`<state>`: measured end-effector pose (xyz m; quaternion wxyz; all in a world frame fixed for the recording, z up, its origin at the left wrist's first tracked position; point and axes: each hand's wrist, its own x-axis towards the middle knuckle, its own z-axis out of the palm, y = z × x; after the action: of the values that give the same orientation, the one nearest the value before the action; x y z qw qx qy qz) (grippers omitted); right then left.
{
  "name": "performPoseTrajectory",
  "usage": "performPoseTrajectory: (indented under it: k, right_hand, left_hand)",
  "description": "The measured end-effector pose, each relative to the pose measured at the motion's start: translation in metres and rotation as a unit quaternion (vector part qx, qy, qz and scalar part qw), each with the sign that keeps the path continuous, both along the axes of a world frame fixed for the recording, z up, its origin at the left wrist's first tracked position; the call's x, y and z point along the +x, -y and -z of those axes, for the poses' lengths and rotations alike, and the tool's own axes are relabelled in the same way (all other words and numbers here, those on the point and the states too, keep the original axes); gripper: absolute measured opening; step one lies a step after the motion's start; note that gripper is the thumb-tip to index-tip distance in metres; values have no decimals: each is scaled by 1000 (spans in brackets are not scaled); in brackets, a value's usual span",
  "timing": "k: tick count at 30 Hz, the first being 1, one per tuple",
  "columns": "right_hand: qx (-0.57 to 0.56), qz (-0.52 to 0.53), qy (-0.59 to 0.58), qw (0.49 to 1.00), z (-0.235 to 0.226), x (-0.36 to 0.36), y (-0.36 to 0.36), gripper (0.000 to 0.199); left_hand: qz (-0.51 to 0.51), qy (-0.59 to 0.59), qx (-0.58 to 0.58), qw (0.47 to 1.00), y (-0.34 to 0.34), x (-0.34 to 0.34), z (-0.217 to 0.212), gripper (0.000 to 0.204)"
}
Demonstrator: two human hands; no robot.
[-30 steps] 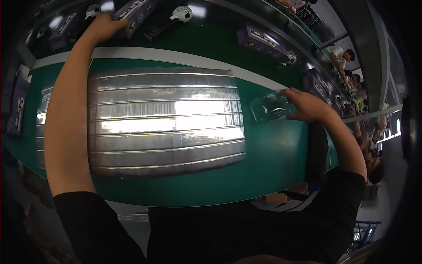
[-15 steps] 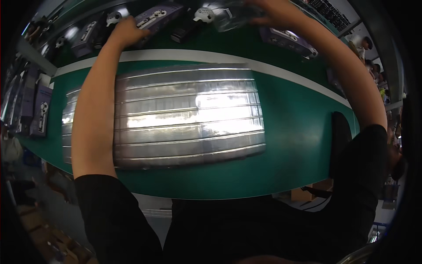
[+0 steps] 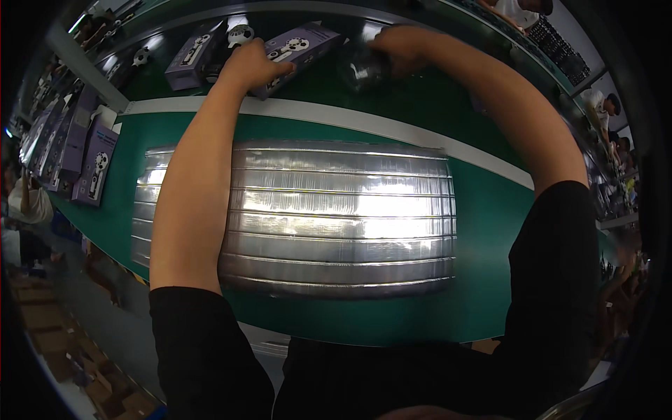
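Observation:
My left hand (image 3: 253, 68) is closed on the near left end of a purple printed box (image 3: 301, 50), with the thumb along its side. Just left of that hand is a round white-and-black item (image 3: 241, 35), like a small football. Further right, my right hand (image 3: 404, 50) grips a crumpled clear plastic piece (image 3: 365, 68); motion blurs it, and whatever lies behind it is hidden. Beneath my left forearm, a wide stack of shiny clear plastic sleeves (image 3: 336, 217) with raised ridges lies on the green table (image 3: 483, 238).
A pale strip (image 3: 322, 115) separates the table from the dark green belt (image 3: 315, 87) beyond. Another purple box (image 3: 192, 59) lies on the belt at left. Several purple boxes (image 3: 94, 164) stand at the table's left end. Other people work on the far right.
My view has shifted, so the table and sleeves appear lower and further right. My right hand and the clear plastic have come nearer my left hand, which stays at the purple box.

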<state>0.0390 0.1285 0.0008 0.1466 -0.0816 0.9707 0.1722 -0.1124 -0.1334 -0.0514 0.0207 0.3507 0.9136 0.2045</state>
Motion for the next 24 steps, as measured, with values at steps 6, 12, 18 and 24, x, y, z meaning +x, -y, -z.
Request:
performPoseTrajectory:
  k: [6,12,18,24]
  right_hand:
    - [-380,-10,-237,894,-37,65,-90,24]
    - [-104,163,-89,977,-6,44,-47,67]
    - [-153,336,23,929,-21,72,-127,79]
    - [-208,292,-162,919,2,114,-186,68]
  left_hand:
    - [96,-132,68,984,-12,29,-7,87]
    - [212,-233,111,943,-14,45,-8,86]
    - [111,-324,237,909,-26,27,-4,77]
    - [92,-310,113,940,-19,19,2,53]
